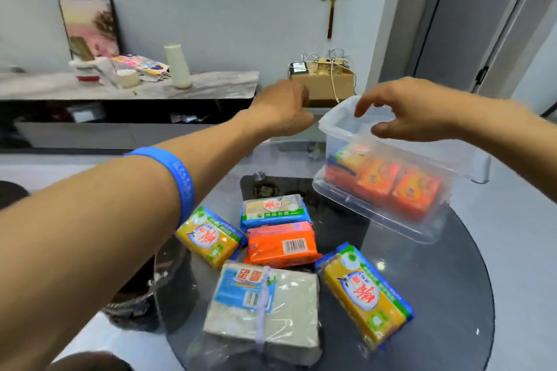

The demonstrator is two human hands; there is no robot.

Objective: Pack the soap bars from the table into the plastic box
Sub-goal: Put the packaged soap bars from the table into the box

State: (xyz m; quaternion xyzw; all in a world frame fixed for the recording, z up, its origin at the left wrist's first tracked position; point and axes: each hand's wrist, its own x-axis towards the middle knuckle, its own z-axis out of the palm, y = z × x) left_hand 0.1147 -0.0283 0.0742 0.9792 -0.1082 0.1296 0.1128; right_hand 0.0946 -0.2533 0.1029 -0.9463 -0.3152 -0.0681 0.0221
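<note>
Right hand hovered over the near-left part of the rim of the clear plastic box, fingers spread and curled, nothing pinched between them; whether a fingertip touched the rim could not be told. Left hand was stretched forward, just left of the box's far-left corner, fingers curled away from the camera, so its grip could not be read; no soap was visible in it. A blue wristband sat on the left forearm. The box appeared tipped, its near side lower, at the right-rear of the round dark glass table; orange-wrapped bars already stood in a row inside, with a yellow one at the left end. Outward and toward the camera from both hands lay the unpacked soap: a blue-and-tan bar, an orange bar with barcode touching it on the near side, a yellow bar just left of those, a second yellow bar to the right with its long axis running diagonally from far-left to near-right, and a pale banded block pack nearest the camera. Judgement: all loose bars lay below and nearer than either hand; the right hand was closer to the diagonal yellow bar, the left to the cluster beneath its forearm. Task roughly half done.
</note>
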